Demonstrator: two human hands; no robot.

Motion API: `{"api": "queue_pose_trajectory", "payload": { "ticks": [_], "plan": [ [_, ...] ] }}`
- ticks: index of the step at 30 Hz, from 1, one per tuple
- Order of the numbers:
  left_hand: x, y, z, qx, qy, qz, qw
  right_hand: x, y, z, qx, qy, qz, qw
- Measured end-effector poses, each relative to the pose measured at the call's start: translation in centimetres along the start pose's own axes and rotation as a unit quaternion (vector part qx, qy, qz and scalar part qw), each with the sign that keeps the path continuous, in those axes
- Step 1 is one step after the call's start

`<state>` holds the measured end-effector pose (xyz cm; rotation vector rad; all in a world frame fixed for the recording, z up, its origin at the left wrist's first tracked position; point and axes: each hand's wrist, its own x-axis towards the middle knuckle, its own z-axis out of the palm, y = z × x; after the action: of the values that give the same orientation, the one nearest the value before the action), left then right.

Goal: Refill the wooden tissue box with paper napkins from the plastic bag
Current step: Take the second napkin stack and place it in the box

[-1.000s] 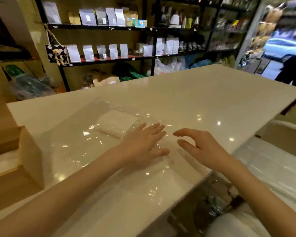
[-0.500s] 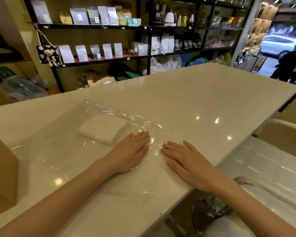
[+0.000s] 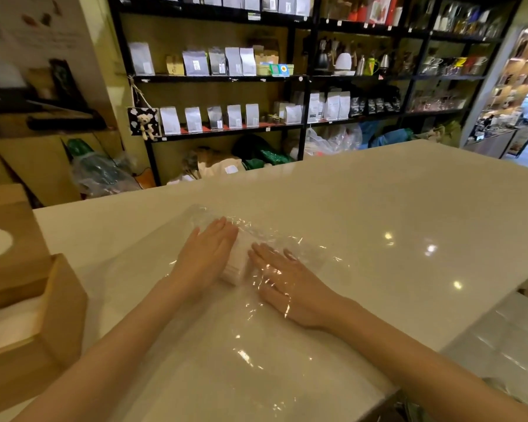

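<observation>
Both forearms reach forward. The left hand (image 3: 206, 258) lies flat with straight fingers. The right hand (image 3: 282, 283) lies flat too, its fingers spread.

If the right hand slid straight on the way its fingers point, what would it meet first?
Probably the napkin stack: the right hand lies flat inside the plastic bag, fingertips aimed up-left, seemingly almost touching it.
</observation>
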<state>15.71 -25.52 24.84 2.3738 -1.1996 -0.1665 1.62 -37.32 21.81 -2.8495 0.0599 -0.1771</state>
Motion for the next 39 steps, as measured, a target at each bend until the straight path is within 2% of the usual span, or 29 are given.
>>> {"api": "queue_pose_trajectory", "payload": {
  "ticks": [2,4,9,10,12,13,16,19,21,25,30,39],
  "plan": [
    [-0.1,-1.8,-0.1,0.042,-0.011,-0.028,0.999,1.6,-0.6,0.0,0.030,-0.006,0.001,1.000],
    [-0.1,-3.0,0.2,0.049,-0.015,-0.029,0.998,2.9,-1.3,0.0,0.002,-0.026,-0.004,1.000],
    [0.4,-4.6,0.9,-0.054,0.003,-0.052,0.997,4.5,-1.0,0.9,-0.031,-0.056,-0.002,0.998],
    [0.5,-4.7,0.9,-0.064,0.000,-0.055,0.996,4.5,-1.0,1.0,-0.037,-0.038,-0.010,0.999],
    [0.7,-4.8,0.9,-0.090,-0.003,-0.073,0.993,4.2,-1.2,1.0,-0.069,0.052,-0.043,0.995],
    [0.7,-5.0,0.8,-0.084,-0.003,-0.074,0.994,4.0,-1.2,0.9,-0.075,0.078,-0.048,0.993],
    [0.7,-5.3,0.9,0.027,-0.020,-0.032,0.999,2.3,-0.5,1.1,-0.056,0.009,-0.030,0.998],
    [0.8,-5.2,1.1,0.077,-0.035,-0.031,0.996,-0.2,0.0,0.3,-0.038,-0.009,0.013,0.999],
    [0.7,-4.9,1.1,0.148,-0.047,-0.022,0.988,-2.3,-0.2,-0.5,-0.040,-0.038,0.039,0.998],
    [0.5,-4.6,0.9,0.238,-0.067,0.008,0.969,-6.8,-0.1,-1.2,-0.039,-0.036,0.068,0.996],
    [0.9,-4.8,1.3,0.195,-0.067,-0.014,0.978,-10.7,-0.3,-1.6,-0.042,-0.029,0.084,0.995],
    [0.8,-4.9,1.5,0.204,-0.057,-0.017,0.977,-16.5,-1.0,-1.8,-0.076,0.006,0.061,0.995]
  ]
}}
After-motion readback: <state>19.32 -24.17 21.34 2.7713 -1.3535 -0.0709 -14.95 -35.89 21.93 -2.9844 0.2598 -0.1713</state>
